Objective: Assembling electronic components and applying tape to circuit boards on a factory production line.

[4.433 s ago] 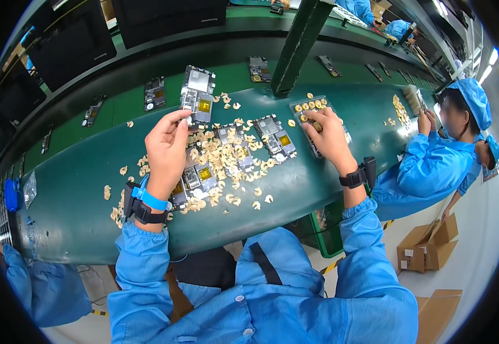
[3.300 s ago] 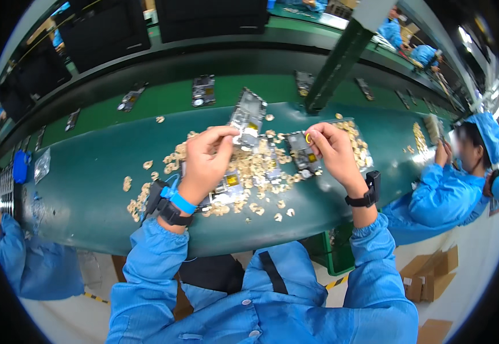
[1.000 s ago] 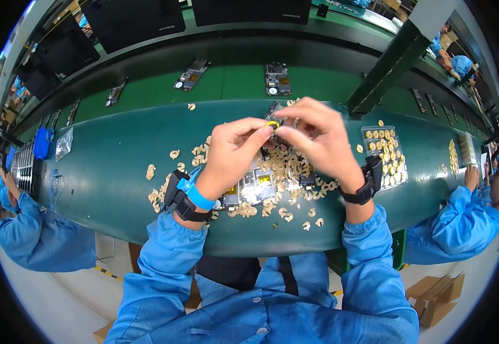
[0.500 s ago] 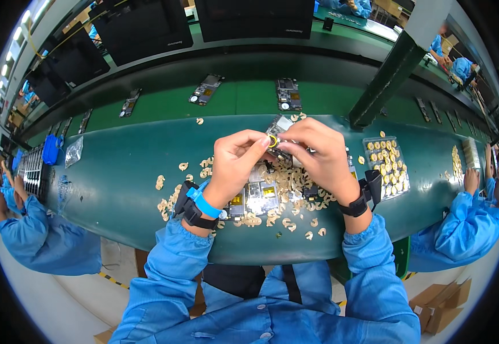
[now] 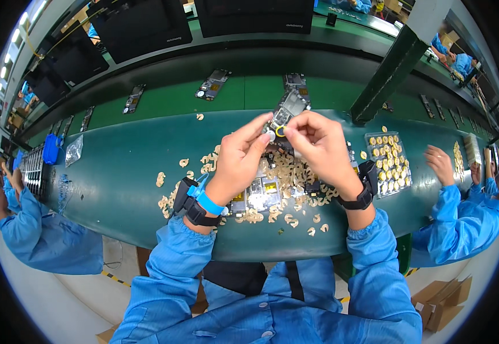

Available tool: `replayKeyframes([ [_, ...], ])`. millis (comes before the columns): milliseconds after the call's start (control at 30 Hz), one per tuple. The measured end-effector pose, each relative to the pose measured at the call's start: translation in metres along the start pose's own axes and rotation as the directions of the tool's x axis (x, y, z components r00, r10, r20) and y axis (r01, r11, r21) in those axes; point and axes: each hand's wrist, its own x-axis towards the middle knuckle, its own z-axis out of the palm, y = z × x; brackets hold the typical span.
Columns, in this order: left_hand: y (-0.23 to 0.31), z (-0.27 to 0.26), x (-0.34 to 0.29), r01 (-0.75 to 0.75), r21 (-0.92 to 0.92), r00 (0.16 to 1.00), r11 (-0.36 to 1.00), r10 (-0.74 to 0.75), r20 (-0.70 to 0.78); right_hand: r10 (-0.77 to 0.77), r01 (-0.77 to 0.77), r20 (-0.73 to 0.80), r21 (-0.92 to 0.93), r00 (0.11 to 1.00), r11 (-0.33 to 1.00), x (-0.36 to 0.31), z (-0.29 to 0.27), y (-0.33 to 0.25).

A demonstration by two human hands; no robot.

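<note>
My left hand (image 5: 238, 157) grips the lower end of a dark circuit board (image 5: 293, 106), which tilts up and away from me. A white round part (image 5: 271, 135) shows at that end, beside the left fingertips. In a pinch between thumb and forefinger, my right hand (image 5: 321, 143) has a small yellow ring (image 5: 280, 132), close to the white part. Whether the ring touches the board, I cannot tell. Beneath both hands lies a heap of beige C-shaped pieces (image 5: 289, 183), scattered over more circuit boards (image 5: 262, 192), partly hidden.
A clear tray (image 5: 370, 139) of round gold-coloured pieces stands to the right. Beyond the green table, circuit boards (image 5: 213, 85) lie along a green belt (image 5: 175, 94). A dark green post (image 5: 384, 80) rises at the back right. A co-worker's hand (image 5: 440, 163) reaches in at right.
Both hands have shifted slightly, and the held board now points further up and away. The yellow ring has moved a little right. Boards on the belt have slid right; the right co-worker's hand has lifted.
</note>
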Motion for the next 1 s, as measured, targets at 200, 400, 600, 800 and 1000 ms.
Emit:
replayKeyframes([
  [200,0.003,-0.008,0.001,0.215,-0.078,0.976,0.973,-0.213,0.036,0.061,-0.064,0.056,0.061,0.997,0.996,-0.003,0.004,-0.005],
  [400,-0.002,-0.007,0.004,0.284,-0.3,0.959,0.911,-0.275,0.07,0.067,-0.066,0.006,-0.148,0.998,0.987,-0.001,0.009,-0.01],
  [600,-0.004,-0.005,0.006,0.281,-0.317,0.96,0.906,-0.268,0.085,0.054,-0.056,-0.016,-0.181,0.998,0.982,-0.001,0.008,-0.002],
  [800,-0.003,-0.006,0.004,0.271,-0.317,0.963,0.909,-0.259,0.08,0.055,-0.06,-0.027,-0.232,0.998,0.971,-0.002,0.009,-0.005],
  [1000,0.002,-0.002,0.004,0.267,-0.211,0.964,0.94,-0.263,0.049,0.033,-0.044,-0.047,-0.258,0.998,0.965,-0.003,0.01,-0.007],
])
